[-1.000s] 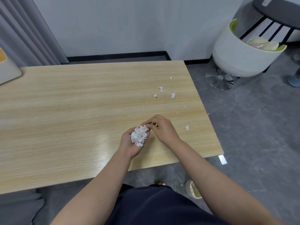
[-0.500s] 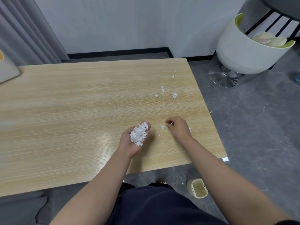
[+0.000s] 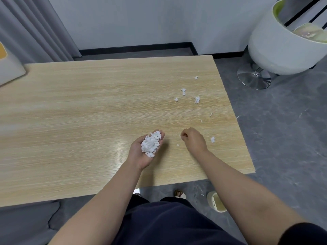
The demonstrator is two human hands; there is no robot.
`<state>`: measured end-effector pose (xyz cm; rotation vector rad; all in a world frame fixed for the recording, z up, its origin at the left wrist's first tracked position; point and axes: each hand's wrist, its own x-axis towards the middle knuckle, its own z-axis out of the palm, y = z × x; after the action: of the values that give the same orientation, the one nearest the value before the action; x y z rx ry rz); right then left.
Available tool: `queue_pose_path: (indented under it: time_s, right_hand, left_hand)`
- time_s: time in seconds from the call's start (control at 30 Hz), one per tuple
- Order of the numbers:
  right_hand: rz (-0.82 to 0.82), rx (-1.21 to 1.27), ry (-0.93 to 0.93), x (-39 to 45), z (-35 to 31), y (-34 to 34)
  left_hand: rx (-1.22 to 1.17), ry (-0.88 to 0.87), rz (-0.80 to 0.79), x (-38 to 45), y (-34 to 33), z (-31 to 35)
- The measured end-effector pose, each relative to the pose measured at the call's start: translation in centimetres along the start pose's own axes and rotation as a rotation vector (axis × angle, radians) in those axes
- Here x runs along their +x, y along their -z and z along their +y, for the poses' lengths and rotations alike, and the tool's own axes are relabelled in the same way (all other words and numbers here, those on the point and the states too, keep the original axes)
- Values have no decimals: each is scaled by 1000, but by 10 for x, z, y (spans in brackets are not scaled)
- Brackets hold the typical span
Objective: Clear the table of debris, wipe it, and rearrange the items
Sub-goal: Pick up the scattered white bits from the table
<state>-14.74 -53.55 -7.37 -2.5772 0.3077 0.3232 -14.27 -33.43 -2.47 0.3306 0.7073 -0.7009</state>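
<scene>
A pale wooden table (image 3: 88, 121) stands here. White paper scraps (image 3: 197, 99) lie scattered on its right side.

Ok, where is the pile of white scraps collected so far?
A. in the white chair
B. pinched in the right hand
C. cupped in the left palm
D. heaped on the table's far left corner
C: the pile of white scraps sits in the upturned left hand above the table, while the right hand, fingers curled, is down at the loose bits nearby.
</scene>
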Motion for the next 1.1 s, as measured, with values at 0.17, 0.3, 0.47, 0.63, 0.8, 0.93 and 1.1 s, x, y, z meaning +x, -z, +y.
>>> queue_pose_path:
  time_s: [0.17,0.3,0.47,0.63,0.8,0.93,1.1]
  right_hand:
    - [-97,90,39,-11,1,0]
    - [-161,34,31,-19,3,-4]
    - [-156,9,12,-17,-3,-9]
    - [-109,3,37,-19,-8,-9]
    - [74,237,109,-27,-38,14]
    - [113,360,314,-37,-69,36]
    - [20,182,434,-42,-78,40]
  left_hand:
    - [13,-17,4,2,-1,-3]
    - [34,-29,6,3,1,-5]
    - [43,-44,21,1,7,-2]
    - [55,-59,33,-2,10,0]
    - [9,-51,47,-5,9,0]
    - [-37,-28,24,-3,3,-4]
    - [-62,41,-82,-8,-9,-11]
